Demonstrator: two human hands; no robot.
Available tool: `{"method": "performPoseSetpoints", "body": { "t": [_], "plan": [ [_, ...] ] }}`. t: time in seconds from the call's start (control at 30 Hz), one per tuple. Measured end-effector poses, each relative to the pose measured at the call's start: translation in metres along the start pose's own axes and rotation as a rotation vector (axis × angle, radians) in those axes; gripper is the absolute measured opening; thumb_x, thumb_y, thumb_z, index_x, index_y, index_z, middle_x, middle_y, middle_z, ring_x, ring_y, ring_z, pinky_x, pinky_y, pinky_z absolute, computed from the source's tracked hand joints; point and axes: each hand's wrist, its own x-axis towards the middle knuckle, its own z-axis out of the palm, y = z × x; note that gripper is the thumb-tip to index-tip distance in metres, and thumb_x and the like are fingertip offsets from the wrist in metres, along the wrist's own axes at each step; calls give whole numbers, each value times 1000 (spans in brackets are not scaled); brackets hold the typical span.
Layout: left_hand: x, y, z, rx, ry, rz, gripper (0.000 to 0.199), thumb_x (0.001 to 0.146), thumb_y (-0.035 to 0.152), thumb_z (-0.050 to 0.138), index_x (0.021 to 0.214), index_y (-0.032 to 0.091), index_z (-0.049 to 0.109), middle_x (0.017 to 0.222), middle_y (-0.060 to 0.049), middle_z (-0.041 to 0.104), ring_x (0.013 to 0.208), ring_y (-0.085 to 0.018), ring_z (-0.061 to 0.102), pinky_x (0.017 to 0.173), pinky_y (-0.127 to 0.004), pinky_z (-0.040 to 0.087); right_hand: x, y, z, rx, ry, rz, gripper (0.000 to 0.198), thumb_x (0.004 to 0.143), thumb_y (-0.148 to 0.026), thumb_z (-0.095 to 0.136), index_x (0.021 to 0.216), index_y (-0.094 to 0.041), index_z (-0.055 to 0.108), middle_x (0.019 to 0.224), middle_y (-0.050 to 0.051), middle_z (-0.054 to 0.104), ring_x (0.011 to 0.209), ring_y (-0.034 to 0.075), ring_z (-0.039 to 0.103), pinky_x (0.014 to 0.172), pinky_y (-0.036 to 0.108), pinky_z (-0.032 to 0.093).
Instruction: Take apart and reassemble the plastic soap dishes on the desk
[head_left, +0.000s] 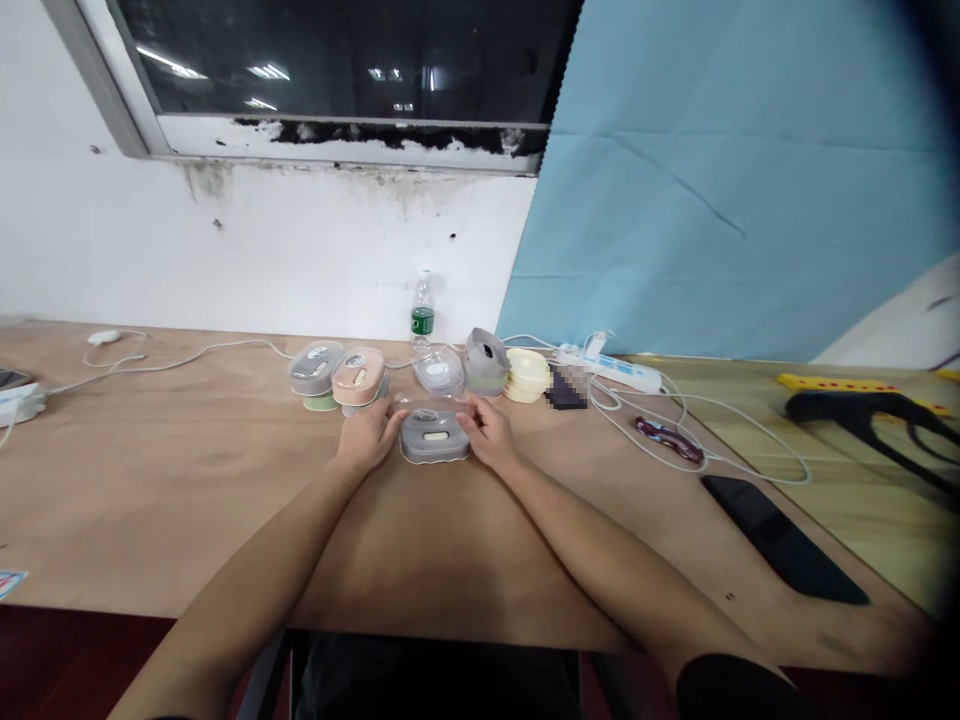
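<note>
A grey oval plastic box (435, 446) with a see-through lid and a pale oblong tab on its front is in front of me at mid-table. My left hand (367, 435) grips its left end, thumb along the side. At the opposite end, my right hand (489, 432) holds it the same way; the fingers behind the box are partly hidden. Just beyond my left hand are a pink lidded box (358, 378) and a grey lidded box (316, 368), each on top of another. Clear lids (439, 370) lie behind the held box.
Grey box parts (486, 360) and cream trays (528, 373) are stacked right of the lids. A water bottle (423, 310) stands by the wall. Rightward are a power strip (619, 372) with loose cables, a dark red handled tool (670, 440) and a black phone (784, 538).
</note>
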Motion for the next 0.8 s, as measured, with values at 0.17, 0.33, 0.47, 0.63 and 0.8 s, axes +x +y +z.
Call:
{"method": "performPoseSetpoints", "body": {
  "t": [0.17, 0.33, 0.47, 0.63, 0.8],
  "plan": [
    [0, 2, 0, 114, -113, -46, 61, 94, 59, 22, 76, 20, 65, 78, -8, 69, 75, -22, 62, 59, -28, 37, 3, 4, -1, -122, -12, 12, 49, 90, -54, 37, 57, -20, 45, 53, -2, 42, 54, 12, 43, 54, 24, 32],
    [1, 6, 7, 125, -171, -70, 68, 93, 62, 16, 81, 20, 68, 81, -9, 70, 79, -23, 63, 60, -28, 37, 8, 11, -4, -196, -81, 49, 51, 91, -52, 36, 52, -19, 42, 50, -2, 39, 50, 11, 39, 50, 24, 23],
    [5, 9, 13, 129, -200, -126, 72, 92, 64, 12, 91, 22, 70, 87, -10, 71, 84, -24, 63, 64, -29, 39, 11, 16, -6, -264, -157, 118, 53, 91, -51, 36, 52, -17, 48, 50, -1, 47, 51, 11, 42, 50, 25, 21],
    [9, 8, 17, 112, -237, -168, 75, 90, 66, 10, 90, 22, 70, 88, -10, 71, 85, -25, 64, 66, -30, 40, 12, 19, -6, -338, -246, 148, 55, 92, -50, 35, 53, -16, 54, 55, 2, 56, 53, 11, 46, 51, 26, 21],
    [10, 3, 19, 96, -237, -194, 76, 90, 67, 10, 80, 20, 69, 85, -11, 70, 83, -25, 63, 64, -29, 39, 13, 21, -4, -397, -306, 182, 57, 93, -52, 33, 58, -16, 60, 62, 6, 64, 58, 14, 52, 51, 26, 21]
  ]
}}
